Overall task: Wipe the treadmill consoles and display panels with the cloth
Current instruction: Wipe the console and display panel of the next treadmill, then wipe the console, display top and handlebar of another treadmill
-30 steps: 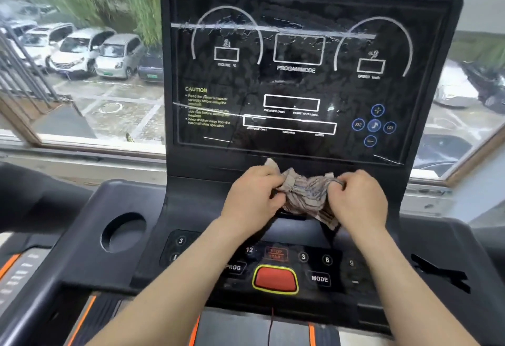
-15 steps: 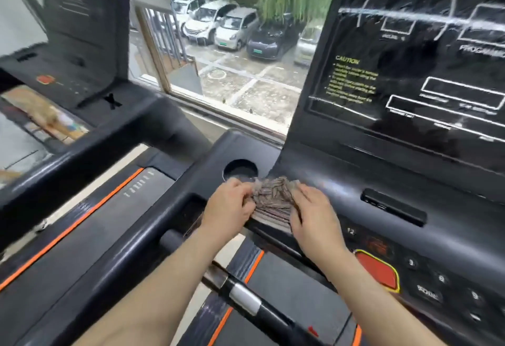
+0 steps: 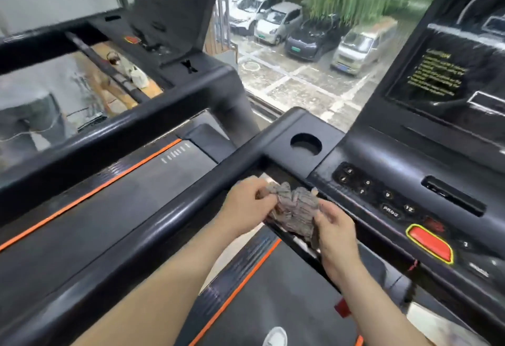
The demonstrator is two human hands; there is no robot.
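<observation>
Left hand (image 3: 247, 205) and right hand (image 3: 337, 232) are each curled onto the cloth (image 3: 296, 210), which is held at the console's (image 3: 363, 154) front left corner. It is crumpled and grey-brown striped, its long axis laid along that front edge.

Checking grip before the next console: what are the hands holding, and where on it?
Both hold the crumpled cloth: the left hand grips its left end, and the right hand holds its lower right side.

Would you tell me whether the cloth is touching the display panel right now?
No, the left hand and right hand hold the bunched cloth at the front edge of the console, clear of the display panel.
</observation>
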